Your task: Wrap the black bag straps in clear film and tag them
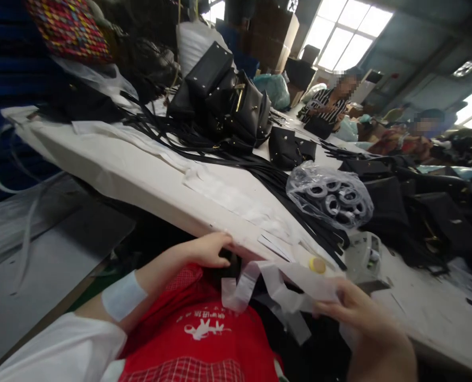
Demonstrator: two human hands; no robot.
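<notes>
Fingers (328,307) of the right hand (355,318) are pinched together on a white strip (275,281), just below the near edge of the table (140,175). From there the strip loops left over the red apron (204,334). I'd say it's held off the table so it hangs slack and untangled. The left hand (209,249) sits at that same edge with its fingers curled shut over a dark piece (230,268), probably bracing it against the edge, but I can't make out what the piece is. On the table are black straps (259,170), a plastic bag of rings (331,199), and black handbags (228,101) at the far side.
</notes>
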